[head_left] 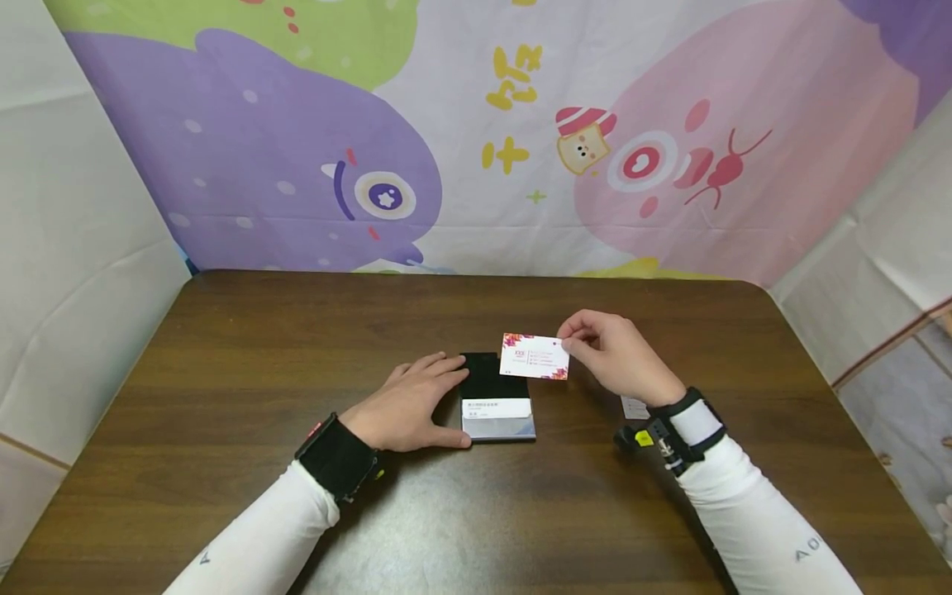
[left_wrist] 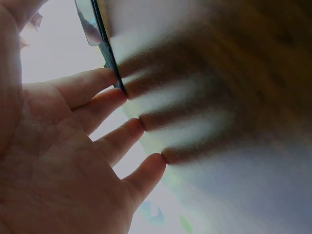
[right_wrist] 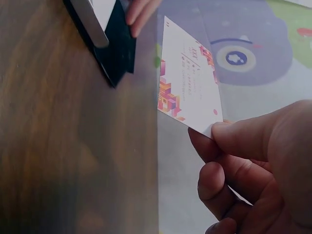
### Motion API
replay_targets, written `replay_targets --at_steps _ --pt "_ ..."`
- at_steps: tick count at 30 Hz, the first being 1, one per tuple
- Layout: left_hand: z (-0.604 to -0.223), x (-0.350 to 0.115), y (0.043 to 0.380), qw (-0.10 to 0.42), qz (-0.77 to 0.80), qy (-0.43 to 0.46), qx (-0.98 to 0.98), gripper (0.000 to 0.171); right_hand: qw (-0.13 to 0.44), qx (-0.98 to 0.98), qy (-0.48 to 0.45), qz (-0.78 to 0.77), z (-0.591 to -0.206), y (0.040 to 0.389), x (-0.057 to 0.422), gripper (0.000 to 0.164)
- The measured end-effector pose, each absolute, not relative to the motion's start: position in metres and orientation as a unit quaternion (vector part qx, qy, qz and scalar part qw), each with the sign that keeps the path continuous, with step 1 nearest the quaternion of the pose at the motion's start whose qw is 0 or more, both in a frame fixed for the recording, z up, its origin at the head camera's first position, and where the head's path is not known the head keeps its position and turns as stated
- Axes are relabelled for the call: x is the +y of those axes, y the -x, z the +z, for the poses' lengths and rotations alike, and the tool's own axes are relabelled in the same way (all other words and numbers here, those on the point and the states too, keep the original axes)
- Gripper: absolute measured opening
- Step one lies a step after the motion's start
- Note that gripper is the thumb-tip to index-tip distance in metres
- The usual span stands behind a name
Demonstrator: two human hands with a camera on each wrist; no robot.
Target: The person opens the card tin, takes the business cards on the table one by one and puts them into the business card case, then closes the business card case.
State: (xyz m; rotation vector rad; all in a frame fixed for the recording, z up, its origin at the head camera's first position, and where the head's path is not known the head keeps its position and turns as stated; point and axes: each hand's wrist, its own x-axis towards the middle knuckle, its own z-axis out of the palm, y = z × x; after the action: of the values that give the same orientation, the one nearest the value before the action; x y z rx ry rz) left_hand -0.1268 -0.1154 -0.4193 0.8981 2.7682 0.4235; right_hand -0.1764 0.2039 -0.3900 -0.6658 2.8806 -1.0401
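- Over the wooden table (head_left: 245,355), the head view shows an open card case (head_left: 497,405); the left hand (head_left: 411,406) lies flat against its left edge, fingers straight. Just right of the case, the right hand (head_left: 617,355) pinches 1 business card (head_left: 534,357) above it.
- Beside the case's dark edge (left_wrist: 108,46), the left wrist view shows 4 straight fingers (left_wrist: 87,87) touching the tabletop.
- Right of the case (right_wrist: 114,46), the right wrist view shows thumb and fingers (right_wrist: 243,141) gripping the card's (right_wrist: 190,87) corner, tilted.

A staged recording booth: cartoon backdrop (head_left: 476,132) and white sheets (head_left: 74,248) enclose a wooden table (head_left: 297,330).
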Motion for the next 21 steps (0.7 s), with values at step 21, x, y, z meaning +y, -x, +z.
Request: replay_targets --at_steps 21 --pt "-0.418 -0.115 0.126 0.1 0.15 -0.304 0.935 0.097 0.03 0.905 0.252 -0.342 -0.403 0.175 0.171 0.003"
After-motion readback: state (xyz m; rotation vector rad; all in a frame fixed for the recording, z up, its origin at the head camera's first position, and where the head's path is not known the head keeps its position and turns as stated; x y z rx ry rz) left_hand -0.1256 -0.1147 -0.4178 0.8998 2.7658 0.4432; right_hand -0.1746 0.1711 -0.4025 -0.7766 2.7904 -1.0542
